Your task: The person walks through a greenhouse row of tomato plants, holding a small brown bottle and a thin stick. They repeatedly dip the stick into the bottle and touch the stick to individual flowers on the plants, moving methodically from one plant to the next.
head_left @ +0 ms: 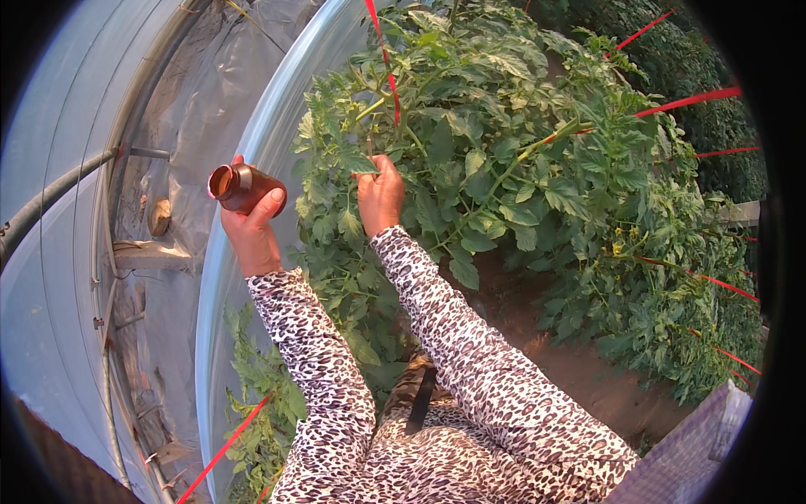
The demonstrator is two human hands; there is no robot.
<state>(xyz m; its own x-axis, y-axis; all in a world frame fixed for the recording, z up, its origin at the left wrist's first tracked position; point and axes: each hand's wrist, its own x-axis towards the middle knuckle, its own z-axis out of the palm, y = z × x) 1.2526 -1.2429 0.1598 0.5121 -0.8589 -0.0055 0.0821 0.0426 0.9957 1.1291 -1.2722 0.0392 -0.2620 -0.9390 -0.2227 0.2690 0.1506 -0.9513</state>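
My left hand (255, 230) is wrapped around a small brown bottle (249, 189). The bottle is tilted, its uncapped mouth facing left, with pink on the rim. Among the tomato leaves, my right hand (382, 198) has its fingers pinched together on a thin stick (369, 148) whose upper end points up; its lower part is hidden by the fingers and a leaf. Tomato plants (466, 145) stand right in front of both hands. A red string (389, 69) runs down to a stem just above my right hand.
A sheet of clear plastic film (220, 277) hangs along the left of the plants. Beyond it are curved metal pipes (69, 183) and a concrete block (151, 255). More red strings (686, 102) stretch across at right. Bare soil (567, 359) lies between the plants.
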